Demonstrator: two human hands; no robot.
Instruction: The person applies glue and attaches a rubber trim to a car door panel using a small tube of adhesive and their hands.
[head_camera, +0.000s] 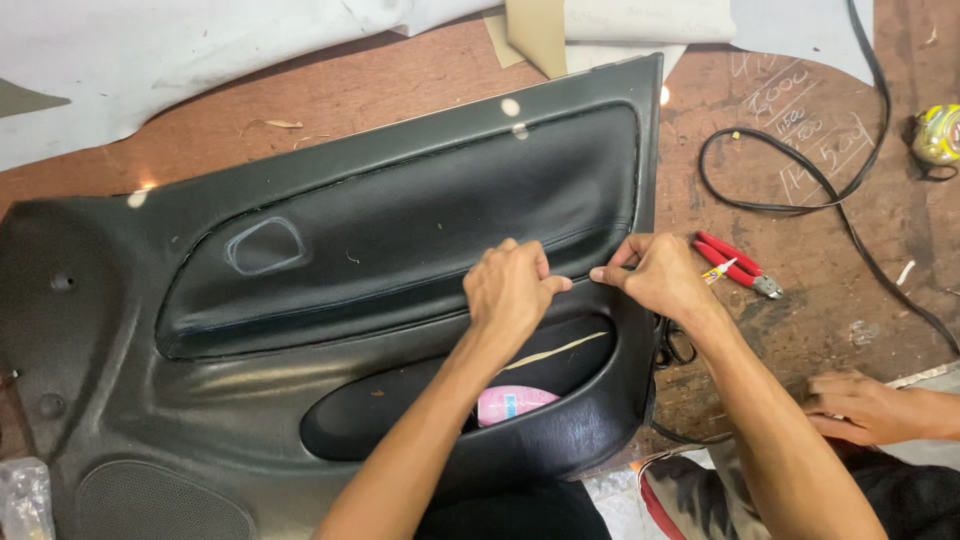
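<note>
A black car door panel (330, 260) covered in dark vinyl lies flat on a brown worktable (400, 90). My left hand (510, 290) has its fingers curled and presses on the lower seam of the padded insert, right of centre. My right hand (655, 275) pinches the same seam close to the panel's right edge; what it pinches is too small to make out. A pink object (512, 404) sits in the panel's door pocket under my left forearm.
Red-handled pliers (735, 265) lie just right of my right hand. A black cord (800, 190) loops across the table's right side, near a yellow tape measure (938, 133). White and beige sheets (200, 50) lie at the far edge. Another person's hand (860, 405) rests at the lower right.
</note>
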